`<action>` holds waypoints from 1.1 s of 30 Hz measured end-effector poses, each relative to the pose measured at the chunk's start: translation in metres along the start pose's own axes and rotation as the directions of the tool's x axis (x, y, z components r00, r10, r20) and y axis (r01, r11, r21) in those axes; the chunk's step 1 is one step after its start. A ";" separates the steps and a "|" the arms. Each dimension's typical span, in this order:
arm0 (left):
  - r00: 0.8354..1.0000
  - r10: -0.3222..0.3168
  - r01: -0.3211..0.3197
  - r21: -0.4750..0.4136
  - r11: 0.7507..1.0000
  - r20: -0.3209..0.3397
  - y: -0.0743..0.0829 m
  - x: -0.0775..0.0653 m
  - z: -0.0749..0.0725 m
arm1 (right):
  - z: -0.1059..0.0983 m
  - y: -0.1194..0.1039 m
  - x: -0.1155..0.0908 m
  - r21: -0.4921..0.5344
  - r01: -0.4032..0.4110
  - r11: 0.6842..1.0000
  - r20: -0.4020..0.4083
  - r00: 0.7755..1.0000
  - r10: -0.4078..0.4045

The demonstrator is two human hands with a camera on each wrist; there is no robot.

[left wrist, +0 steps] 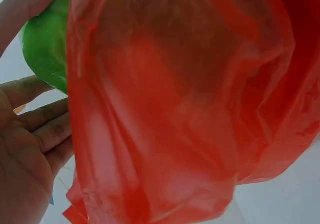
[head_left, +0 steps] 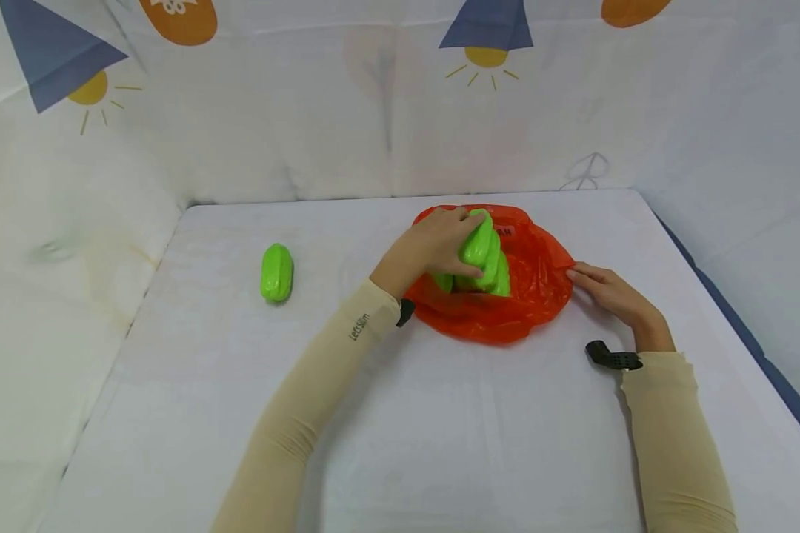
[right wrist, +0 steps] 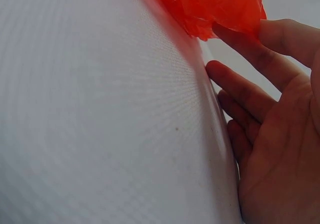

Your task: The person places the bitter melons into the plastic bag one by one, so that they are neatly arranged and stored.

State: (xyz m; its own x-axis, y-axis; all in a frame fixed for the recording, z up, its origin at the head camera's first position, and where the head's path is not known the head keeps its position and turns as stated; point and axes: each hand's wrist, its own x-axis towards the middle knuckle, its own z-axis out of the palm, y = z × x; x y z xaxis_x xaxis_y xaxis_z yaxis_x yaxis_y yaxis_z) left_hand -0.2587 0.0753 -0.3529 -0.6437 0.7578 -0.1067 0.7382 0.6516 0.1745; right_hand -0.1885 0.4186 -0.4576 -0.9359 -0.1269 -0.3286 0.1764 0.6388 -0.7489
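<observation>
A red plastic bag (head_left: pixel 540 274) lies on the table with its mouth spread wide. Several glossy bright green ridged oblong pieces (head_left: pixel 502 277) are inside it. At the bag's left side my left hand (head_left: pixel 433 244) grips one green oblong piece (head_left: pixel 478 243) between thumb and fingers, over the other pieces. In the left wrist view the bag's film (left wrist: pixel 165 114) hides most of that green piece (left wrist: pixel 47 38) and some fingertips. My right hand (right wrist: pixel 280 119) pinches the bag's right rim (right wrist: pixel 230 8) between thumb and index finger; its other fingers are off the bag.
Another green oblong piece (head_left: pixel 277 272) lies alone on the left part of the white table (head_left: pixel 440 429). A white cloth wall (head_left: pixel 307 126) with printed pictures rises behind the table's back edge, with more cloth at both sides.
</observation>
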 end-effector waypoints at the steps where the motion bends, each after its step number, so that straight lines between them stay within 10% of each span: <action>1: 1.000 0.000 0.000 0.009 1.000 -0.003 0.001 0.000 0.001 | 0.000 -0.001 0.000 -0.002 0.000 1.000 -0.002 1.000 0.000; 10: 0.995 0.093 -0.088 0.103 0.991 -0.040 0.038 0.022 -0.002 | -0.003 0.001 -0.004 -0.001 -0.016 1.000 -0.002 1.000 0.016; 18: 0.996 -0.009 -0.016 0.278 0.960 0.088 0.070 0.048 0.021 | 0.000 0.005 -0.002 0.014 -0.001 1.000 0.004 1.000 0.001; 33: 0.982 -0.169 0.111 0.468 0.877 0.084 0.093 0.057 0.038 | 0.000 0.001 -0.002 0.021 0.024 0.999 0.005 1.000 -0.024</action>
State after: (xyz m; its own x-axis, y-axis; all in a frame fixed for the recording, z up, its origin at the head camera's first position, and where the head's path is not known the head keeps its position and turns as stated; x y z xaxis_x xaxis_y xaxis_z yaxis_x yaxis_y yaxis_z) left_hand -0.2187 0.1805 -0.3796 -0.7400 0.6366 -0.2170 0.6702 0.6709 -0.3174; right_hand -0.1869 0.4194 -0.4573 -0.9382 -0.1463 -0.3135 0.1601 0.6198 -0.7683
